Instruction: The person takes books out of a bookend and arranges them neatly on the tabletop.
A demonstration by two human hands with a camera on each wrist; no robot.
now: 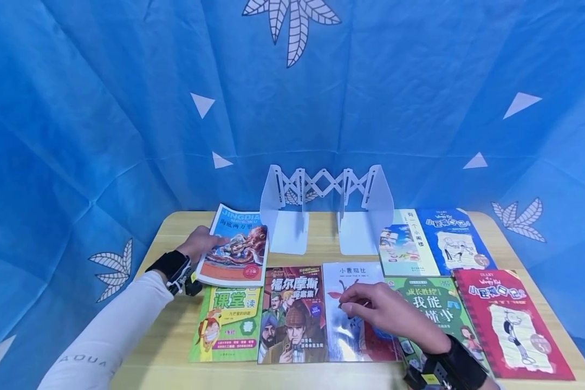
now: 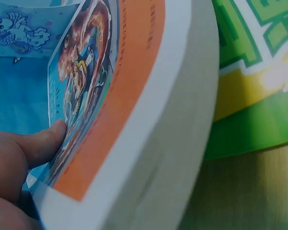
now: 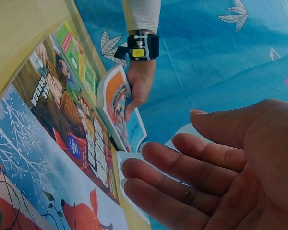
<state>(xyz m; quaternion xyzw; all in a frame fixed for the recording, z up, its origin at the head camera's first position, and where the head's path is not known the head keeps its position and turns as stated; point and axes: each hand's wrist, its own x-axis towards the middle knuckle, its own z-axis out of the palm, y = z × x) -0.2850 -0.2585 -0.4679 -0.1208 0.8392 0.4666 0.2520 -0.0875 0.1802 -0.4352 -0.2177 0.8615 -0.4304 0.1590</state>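
My left hand [image 1: 198, 242] grips a paperback book [image 1: 241, 246] with an octopus on its cover, thumb on the front and the other fingers behind. In the left wrist view the thumb presses that cover and the page edges bow outward. The book is raised at a tilt over the top of a green and yellow book [image 1: 229, 325]. Above a pale book with a deer [image 1: 343, 319] hovers my right hand [image 1: 380, 309]. In the right wrist view its fingers [image 3: 182, 163] are loosely extended and hold nothing.
A white expandable bookend rack [image 1: 285, 216] stands at the table's back. A detective book [image 1: 292, 319] lies front centre. To the right lie a green book [image 1: 419, 295], a red book [image 1: 517, 325], a blue book [image 1: 450, 233] and a pale-green book [image 1: 421, 244]. Blue cloth [image 1: 322, 108] hangs behind.
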